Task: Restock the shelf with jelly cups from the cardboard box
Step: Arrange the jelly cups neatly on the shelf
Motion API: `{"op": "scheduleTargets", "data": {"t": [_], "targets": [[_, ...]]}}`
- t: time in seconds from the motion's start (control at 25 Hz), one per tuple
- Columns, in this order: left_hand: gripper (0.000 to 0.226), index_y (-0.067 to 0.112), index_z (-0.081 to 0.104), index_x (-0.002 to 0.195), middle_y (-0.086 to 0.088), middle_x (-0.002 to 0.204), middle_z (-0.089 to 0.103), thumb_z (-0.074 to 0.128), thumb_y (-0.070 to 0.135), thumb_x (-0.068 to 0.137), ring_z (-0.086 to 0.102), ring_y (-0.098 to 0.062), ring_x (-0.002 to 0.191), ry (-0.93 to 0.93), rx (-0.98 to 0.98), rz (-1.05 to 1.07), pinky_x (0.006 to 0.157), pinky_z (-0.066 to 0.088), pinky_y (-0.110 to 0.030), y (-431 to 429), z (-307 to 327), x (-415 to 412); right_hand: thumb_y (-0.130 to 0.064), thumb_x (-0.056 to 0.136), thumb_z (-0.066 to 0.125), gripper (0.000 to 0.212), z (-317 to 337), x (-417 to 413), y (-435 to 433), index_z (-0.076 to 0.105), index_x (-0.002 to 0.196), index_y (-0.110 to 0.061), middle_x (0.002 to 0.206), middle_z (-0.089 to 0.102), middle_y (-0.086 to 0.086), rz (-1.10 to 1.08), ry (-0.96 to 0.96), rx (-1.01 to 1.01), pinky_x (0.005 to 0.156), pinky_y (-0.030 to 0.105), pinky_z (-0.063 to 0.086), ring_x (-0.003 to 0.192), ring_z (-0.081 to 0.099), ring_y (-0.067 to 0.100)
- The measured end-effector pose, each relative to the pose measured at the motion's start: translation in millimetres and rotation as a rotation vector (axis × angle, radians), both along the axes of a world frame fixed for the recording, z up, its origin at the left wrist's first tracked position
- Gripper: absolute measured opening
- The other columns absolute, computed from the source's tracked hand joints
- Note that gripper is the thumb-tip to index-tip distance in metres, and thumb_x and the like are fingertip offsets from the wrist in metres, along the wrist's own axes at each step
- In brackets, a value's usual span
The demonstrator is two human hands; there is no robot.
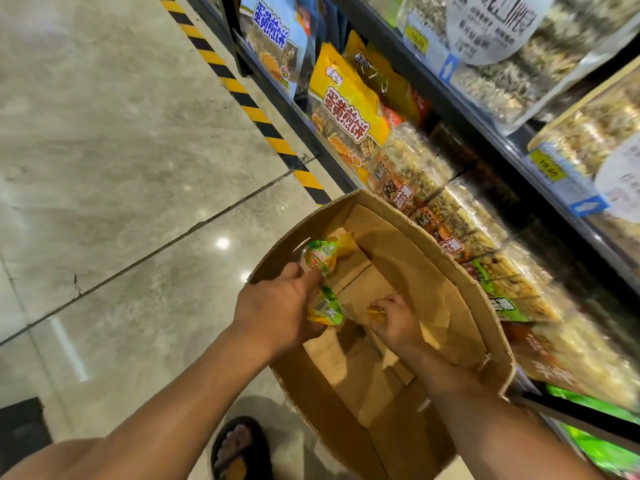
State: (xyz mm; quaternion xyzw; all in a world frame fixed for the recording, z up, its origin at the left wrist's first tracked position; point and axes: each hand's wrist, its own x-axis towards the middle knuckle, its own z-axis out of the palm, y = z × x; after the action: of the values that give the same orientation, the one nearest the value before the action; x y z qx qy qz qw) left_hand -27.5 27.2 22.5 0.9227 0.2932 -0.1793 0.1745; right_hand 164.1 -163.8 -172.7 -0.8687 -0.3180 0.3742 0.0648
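Left grip (277, 313): is hovering over the near-left rim of the cardboard box (450, 271), fingers curling round two green-and-yellow cups. The far jelly cup (317, 258) is jutting out beyond the knuckles. The near jelly cup (325, 310) is bulging out just to the right of the hand.

Right grip (398, 323): is reaching down inside the box, fingers pinching a yellow-orange piece (375, 312). It is judged to be another jelly cup, though the hand is hiding most of it.

Yellow wrapper (344, 242): is showing just beyond the far jelly cup. I cannot tell whether it is being held or is lying in the box.

Cardboard box: is standing open on the floor (138, 168), its walls rising round both grips.

Shelf (485, 133): is running along to the right of the right grip, carrying snack packs (349, 109). No slot for jelly cups is showing clearly.

Sandalled foot (239, 448): is standing below the left forearm.

Step in hand, as a judgement: gathering cups before moving them to the shelf.

Handling advice:
- Hook the right fingers under the cup's rim rather than pressing its film lid.
- Lift straight up so the wrist is clearing the tall right-hand flap.
- Avoid loading more into the left grip, since the far cup looks loosely held.
- Keep the lids facing up on the way across.
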Motion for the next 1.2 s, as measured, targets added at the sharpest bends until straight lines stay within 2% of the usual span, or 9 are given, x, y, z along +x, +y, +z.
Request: {"op": "scheduleTargets", "data": {"t": [0.12, 0.2, 0.36, 0.48, 0.68, 0.88, 1.04, 1.16, 1.2], "targets": [[0.079, 0.045, 0.03, 0.148, 0.01, 0.14, 0.043, 0.066, 0.069, 0.082, 0.066, -0.017, 0.097, 0.051, -0.084, 0.081, 0.07, 0.059, -0.033, -16.8, 21.5, -14.8, -0.024, 0.082, 0.081, 0.043, 72.7, -21.3, -17.4, 0.069, 0.123, -0.027, 0.129, 0.049, -0.003, -0.015, 0.093, -0.022, 0.107, 0.026, 0.039, 0.12, 0.051, 0.017], [0.079, 0.046, 0.031, 0.149, 0.01, 0.138, 0.045, 0.064, 0.069, 0.081, 0.065, -0.016, 0.097, 0.063, -0.183, 0.181, 0.069, 0.054, -0.03, -36.6, 41.6, -38.3, -0.019, 0.084, 0.08, 0.043, 120.1, -32.0, -35.3, 0.068, 0.124, -0.028, 0.127, 0.046, -0.007, -0.017, 0.137, -0.011, 0.104, 0.02, 0.037, 0.118, 0.052, 0.014], [0.075, 0.044, 0.04, 0.145, 0.01, 0.135, 0.048, 0.067, 0.067, 0.079, 0.067, -0.024, 0.097, 0.008, -0.326, 0.402, 0.069, 0.051, -0.033, -82.9, 104.7, -82.8, -0.038, 0.083, 0.078, 0.038, 221.3, -37.1, -58.9, 0.069, 0.121, -0.033, 0.123, 0.046, -0.009, -0.021, 0.125, 0.012, 0.099, 0.026, 0.042, 0.112, 0.051, 0.009], [0.076, 0.044, 0.042, 0.144, 0.011, 0.136, 0.047, 0.061, 0.069, 0.074, 0.068, -0.026, 0.096, 0.038, -0.34, 0.423, 0.071, 0.052, -0.034, -95.9, 185.6, -97.9, -0.034, 0.084, 0.079, 0.042, 313.7, -43.3, -66.4, 0.068, 0.124, -0.032, 0.126, 0.045, -0.006, -0.037, 0.147, 0.003, 0.097, 0.024, 0.04, 0.117, 0.049, 0.011], [0.073, 0.043, 0.041, 0.146, 0.015, 0.141, 0.044, 0.069, 0.063, 0.082, 0.067, -0.019, 0.099, -0.026, -0.28, 0.331, 0.078, 0.056, -0.033, -85.0, 314.9, -101.8, -0.03, 0.081, 0.081, 0.039, 461.6, -58.8, -68.3, 0.067, 0.118, -0.033, 0.123, 0.05, -0.006, -0.122, 0.158, 0.133, 0.092, 0.024, 0.037, 0.115, 0.051, 0.013], [0.077, 0.04, 0.039, 0.148, 0.011, 0.147, 0.041, 0.068, 0.064, 0.081, 0.066, -0.021, 0.105, -0.154, -0.262, 0.127, 0.083, 0.057, -0.037, -66.6, 421.5, -83.9, -0.034, 0.081, 0.083, 0.04, 596.3, -68.5, -69.8, 0.057, 0.108, -0.049, 0.114, 0.054, -0.015, -0.277, 0.075, 0.381, 0.082, 0.02, 0.041, 0.105, 0.055, 0.009], [0.08, 0.045, 0.038, 0.147, 0.016, 0.147, 0.037, 0.071, 0.062, 0.076, 0.062, -0.017, 0.114, -0.276, -0.287, -0.103, 0.088, 0.055, -0.036, -59.1, 499.1, -56.1, -0.024, 0.078, 0.086, 0.049, 697.5, -78.4, -91.3, 0.057, 0.106, -0.052, 0.112, 0.056, -0.017, -0.352, -0.058, 0.578, 0.09, 0.026, 0.049, 0.105, 0.057, 0.003], [0.077, 0.046, 0.04, 0.147, 0.02, 0.149, 0.037, 0.075, 0.054, 0.079, 0.059, -0.013, 0.119, -0.37, -0.259, -0.279, 0.09, 0.052, -0.031, -66.4, 553.0, -27.5, -0.022, 0.079, 0.086, 0.051, 759.0, -83.3, -116.4, 0.054, 0.108, -0.05, 0.114, 0.052, -0.021, -0.398, -0.139, 0.63, 0.086, 0.002, 0.036, 0.106, 0.049, -0.02], [0.076, 0.047, 0.04, 0.146, 0.022, 0.149, 0.037, 0.074, 0.056, 0.079, 0.059, -0.012, 0.119, -0.411, -0.261, -0.34, 0.091, 0.053, -0.032, -72.5, 572.7, -16.4, -0.023, 0.079, 0.086, 0.052, 777.3, -85.4, -129.0, 0.053, 0.108, -0.05, 0.116, 0.051, -0.023, -0.425, -0.161, 0.644, 0.084, 0.001, 0.036, 0.105, 0.048, -0.021]]}}
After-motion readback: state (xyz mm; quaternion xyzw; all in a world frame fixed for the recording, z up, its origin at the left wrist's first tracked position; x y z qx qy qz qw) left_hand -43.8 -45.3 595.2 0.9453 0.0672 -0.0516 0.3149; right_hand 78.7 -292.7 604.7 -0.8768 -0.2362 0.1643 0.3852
